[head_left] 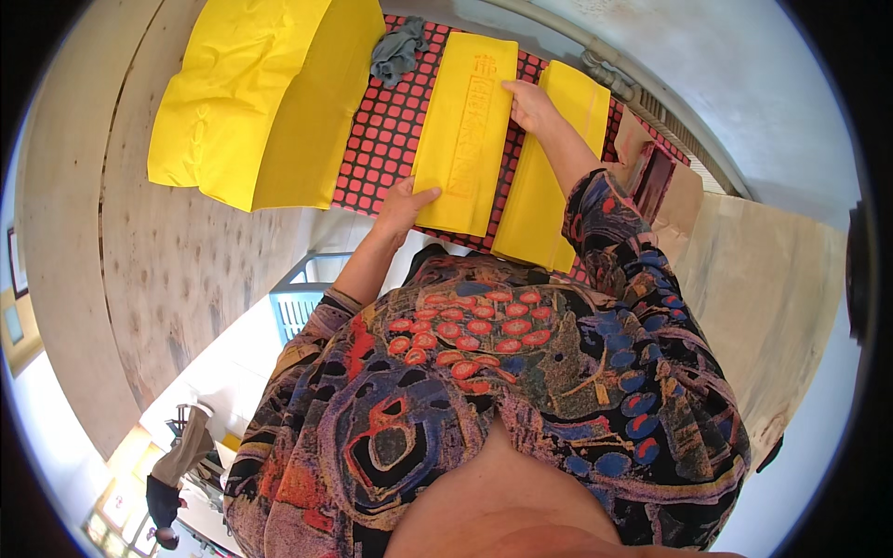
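Note:
A long folded yellow paper [462, 121] with red printing down its face lies on a red-and-black checked cloth [381, 130]. My left hand [402, 210] grips its near left corner, thumb on top and fingers beneath. At the far right edge of the same paper, my right hand [532, 104] pinches it between thumb and fingers. Just to the right, partly under my right forearm, rests a stack of folded yellow paper [535, 205]. A big creased yellow sheet [270, 102] stands folded on the left, its near edge overhanging the cloth.
A crumpled grey cloth [398, 52] sits at the back. On the right are brown paper [677, 200] and a wooden board [758, 270]; plywood [186, 279] spans the left. A blue plastic chair [296, 302] stands below. Another person [177, 465] is far off at lower left.

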`<state>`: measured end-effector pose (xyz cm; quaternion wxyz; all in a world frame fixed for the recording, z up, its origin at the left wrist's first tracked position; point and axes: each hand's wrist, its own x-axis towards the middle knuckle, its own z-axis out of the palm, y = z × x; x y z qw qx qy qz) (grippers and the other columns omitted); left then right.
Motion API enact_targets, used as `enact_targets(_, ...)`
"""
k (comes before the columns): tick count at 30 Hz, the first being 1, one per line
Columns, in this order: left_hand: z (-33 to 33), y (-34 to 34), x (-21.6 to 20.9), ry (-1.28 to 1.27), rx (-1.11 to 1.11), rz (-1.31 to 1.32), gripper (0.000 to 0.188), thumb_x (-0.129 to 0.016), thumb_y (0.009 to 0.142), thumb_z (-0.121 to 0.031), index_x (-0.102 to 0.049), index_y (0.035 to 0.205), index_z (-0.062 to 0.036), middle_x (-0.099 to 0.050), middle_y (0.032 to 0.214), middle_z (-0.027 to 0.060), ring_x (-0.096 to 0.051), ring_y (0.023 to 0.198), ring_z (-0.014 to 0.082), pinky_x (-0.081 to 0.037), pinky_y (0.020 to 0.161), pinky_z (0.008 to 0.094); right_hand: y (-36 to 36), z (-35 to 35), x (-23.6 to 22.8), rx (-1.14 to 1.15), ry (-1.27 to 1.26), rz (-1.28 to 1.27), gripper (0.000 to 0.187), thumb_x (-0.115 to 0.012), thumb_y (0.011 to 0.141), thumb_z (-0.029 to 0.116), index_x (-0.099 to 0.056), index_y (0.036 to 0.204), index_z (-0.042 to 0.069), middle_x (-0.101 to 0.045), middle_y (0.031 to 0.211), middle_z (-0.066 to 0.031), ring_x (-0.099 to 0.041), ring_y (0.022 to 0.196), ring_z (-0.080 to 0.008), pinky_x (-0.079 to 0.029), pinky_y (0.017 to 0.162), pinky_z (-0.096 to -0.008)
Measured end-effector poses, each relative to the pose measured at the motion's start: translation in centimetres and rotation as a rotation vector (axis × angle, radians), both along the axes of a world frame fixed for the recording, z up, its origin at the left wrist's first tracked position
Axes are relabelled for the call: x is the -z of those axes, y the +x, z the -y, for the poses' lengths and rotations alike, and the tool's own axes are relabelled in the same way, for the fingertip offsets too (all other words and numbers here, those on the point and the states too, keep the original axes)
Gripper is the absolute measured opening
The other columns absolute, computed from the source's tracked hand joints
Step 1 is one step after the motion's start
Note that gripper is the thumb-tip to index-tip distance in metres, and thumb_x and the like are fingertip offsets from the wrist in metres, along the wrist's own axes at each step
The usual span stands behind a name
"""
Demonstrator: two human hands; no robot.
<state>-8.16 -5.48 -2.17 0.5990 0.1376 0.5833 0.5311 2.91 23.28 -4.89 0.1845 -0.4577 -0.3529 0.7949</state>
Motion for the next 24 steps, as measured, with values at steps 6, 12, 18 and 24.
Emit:
enact_targets(6,-0.2,0.3,0.4,-0.022,-0.001,-0.006,0.031,-0.062,0.092,-0.011,-0.058,0.118,0.0048,-0.068,0.107,0.0108,-0.067,0.091,0.0170,-0.053,0.080,0.0288,0.4,-0.4,0.8,0.013,0.018,0.013,0.028,-0.047,0.097,0.012,-0.055,0.118,-0.005,-0.066,0.113,-0.0139,-0.066,0.098,-0.0228,-0.054,0.087,-0.0335)
enact_targets(12,0.8,0.0,0.5,-0.093,0.049,-0.012,0.032,-0.062,0.093,-0.020,-0.060,0.118,-0.0003,-0.068,0.106,0.0075,-0.066,0.092,0.0151,-0.053,0.079,0.0288,1.0,-1.0,2.1,0.034,0.055,-0.020,0.028,-0.052,0.094,0.009,-0.056,0.116,-0.008,-0.065,0.113,-0.0161,-0.067,0.097,-0.0265,-0.056,0.081,-0.0367)
enact_targets(18,4.1,0.5,0.4,-0.227,-0.039,0.045,0.021,-0.064,0.092,-0.018,-0.062,0.107,-0.0034,-0.069,0.096,0.0052,-0.068,0.085,0.0130,-0.055,0.072,0.0260,1.4,-0.9,2.5,0.033,0.084,0.064,0.028,-0.053,0.096,0.012,-0.056,0.116,-0.006,-0.065,0.111,-0.0142,-0.066,0.098,-0.0244,-0.055,0.083,-0.0351)
enact_targets(24,4.8,0.8,1.4,-0.217,-0.139,0.034,0.015,-0.065,0.090,-0.012,-0.062,0.102,-0.0040,-0.069,0.092,0.0050,-0.070,0.079,0.0141,-0.055,0.069,0.0240,1.6,-0.7,1.8,0.069,0.101,0.105,0.028,-0.053,0.097,0.013,-0.055,0.119,-0.005,-0.064,0.114,-0.0124,-0.064,0.104,-0.0229,-0.053,0.090,-0.0327)
